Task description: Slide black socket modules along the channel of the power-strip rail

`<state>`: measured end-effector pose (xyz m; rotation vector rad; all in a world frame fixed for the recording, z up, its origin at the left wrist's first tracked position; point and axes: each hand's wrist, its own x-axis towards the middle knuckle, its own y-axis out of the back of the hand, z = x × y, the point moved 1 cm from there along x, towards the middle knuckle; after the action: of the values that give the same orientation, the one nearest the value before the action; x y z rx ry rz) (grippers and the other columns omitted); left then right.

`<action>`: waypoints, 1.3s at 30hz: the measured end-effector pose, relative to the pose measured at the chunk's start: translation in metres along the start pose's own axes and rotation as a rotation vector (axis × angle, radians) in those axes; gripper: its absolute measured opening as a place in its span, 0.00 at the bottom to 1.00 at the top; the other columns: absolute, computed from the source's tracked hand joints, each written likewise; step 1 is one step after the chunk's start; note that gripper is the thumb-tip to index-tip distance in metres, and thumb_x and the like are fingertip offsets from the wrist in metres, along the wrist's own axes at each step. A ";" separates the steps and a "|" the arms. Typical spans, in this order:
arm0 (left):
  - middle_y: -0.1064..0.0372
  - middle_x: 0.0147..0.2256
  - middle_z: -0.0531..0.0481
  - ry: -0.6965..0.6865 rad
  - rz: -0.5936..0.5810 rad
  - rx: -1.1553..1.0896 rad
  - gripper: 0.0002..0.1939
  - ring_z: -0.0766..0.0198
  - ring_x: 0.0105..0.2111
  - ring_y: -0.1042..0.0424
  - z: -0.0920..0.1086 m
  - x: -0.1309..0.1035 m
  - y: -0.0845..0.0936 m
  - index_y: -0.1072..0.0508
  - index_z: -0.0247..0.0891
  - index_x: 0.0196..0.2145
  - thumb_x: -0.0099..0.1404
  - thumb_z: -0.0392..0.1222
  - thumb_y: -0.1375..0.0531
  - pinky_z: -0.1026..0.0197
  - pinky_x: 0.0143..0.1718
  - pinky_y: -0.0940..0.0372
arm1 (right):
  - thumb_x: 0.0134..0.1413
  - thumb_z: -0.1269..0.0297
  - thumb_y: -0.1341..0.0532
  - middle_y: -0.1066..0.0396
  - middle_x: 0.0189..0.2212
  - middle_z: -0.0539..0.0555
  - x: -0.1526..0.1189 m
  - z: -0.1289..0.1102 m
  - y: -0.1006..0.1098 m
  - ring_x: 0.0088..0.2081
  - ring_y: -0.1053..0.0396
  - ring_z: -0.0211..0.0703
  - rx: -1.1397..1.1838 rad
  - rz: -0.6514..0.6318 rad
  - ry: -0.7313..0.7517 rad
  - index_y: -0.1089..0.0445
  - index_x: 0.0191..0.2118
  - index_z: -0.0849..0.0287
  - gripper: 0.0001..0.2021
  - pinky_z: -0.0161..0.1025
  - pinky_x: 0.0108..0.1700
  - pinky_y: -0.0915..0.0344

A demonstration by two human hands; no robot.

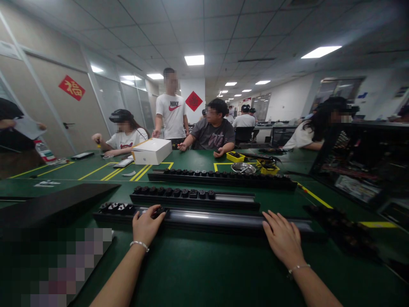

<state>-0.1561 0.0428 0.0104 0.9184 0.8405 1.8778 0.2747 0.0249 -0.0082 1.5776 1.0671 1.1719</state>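
Observation:
A long black channel strip (204, 217) with a shiny inside lies across the green table in front of me. Several small black-and-white blocks (121, 207) sit in its left end. My left hand (147, 225) is at the strip, thumb and fingers closed around a small black block (160, 210), partly hidden by them. Toward the strip's right end, my right hand (283, 236) lies with fingers stretched out over the edge, holding nothing. Just behind, a shorter black strip (236, 199) carries a row of black blocks (175, 192) along its left part.
Farther back lies another filled strip (223, 179), near a metal bowl (243, 168) and yellow bins (235, 156). A white box (152, 152) stands behind left. Black parts (345, 232) and an open computer case (361, 166) occupy the right. Co-workers are around the table.

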 end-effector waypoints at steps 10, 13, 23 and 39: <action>0.24 0.41 0.50 -0.009 0.003 -0.018 0.19 0.57 0.45 0.28 -0.002 0.000 -0.001 0.29 0.48 0.44 0.57 0.55 0.45 0.46 0.60 0.58 | 0.60 0.49 0.63 0.43 0.61 0.49 -0.001 -0.001 0.002 0.63 0.52 0.46 0.020 0.016 0.007 0.40 0.59 0.51 0.29 0.54 0.62 0.58; 0.24 0.42 0.50 -0.016 0.007 -0.021 0.18 0.58 0.45 0.28 -0.003 0.000 -0.002 0.29 0.48 0.44 0.58 0.55 0.45 0.46 0.60 0.58 | 0.60 0.48 0.64 0.43 0.61 0.50 -0.002 -0.001 0.002 0.63 0.52 0.47 0.028 0.013 0.010 0.40 0.59 0.51 0.29 0.54 0.62 0.58; 0.24 0.41 0.51 -0.005 0.001 -0.007 0.20 0.57 0.45 0.28 0.000 -0.001 -0.001 0.29 0.47 0.45 0.58 0.55 0.45 0.47 0.60 0.58 | 0.60 0.49 0.63 0.44 0.61 0.49 -0.002 -0.002 0.001 0.63 0.52 0.46 0.004 0.025 0.006 0.40 0.59 0.51 0.29 0.53 0.62 0.59; 0.24 0.41 0.51 -0.009 -0.005 -0.025 0.19 0.58 0.45 0.28 0.001 -0.002 0.000 0.29 0.48 0.44 0.58 0.56 0.45 0.47 0.60 0.59 | 0.60 0.49 0.63 0.43 0.61 0.51 -0.001 -0.002 0.003 0.63 0.52 0.47 0.017 0.012 0.001 0.40 0.59 0.52 0.29 0.55 0.62 0.58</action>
<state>-0.1543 0.0413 0.0105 0.9080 0.8117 1.8747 0.2725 0.0235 -0.0057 1.5988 1.0725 1.1742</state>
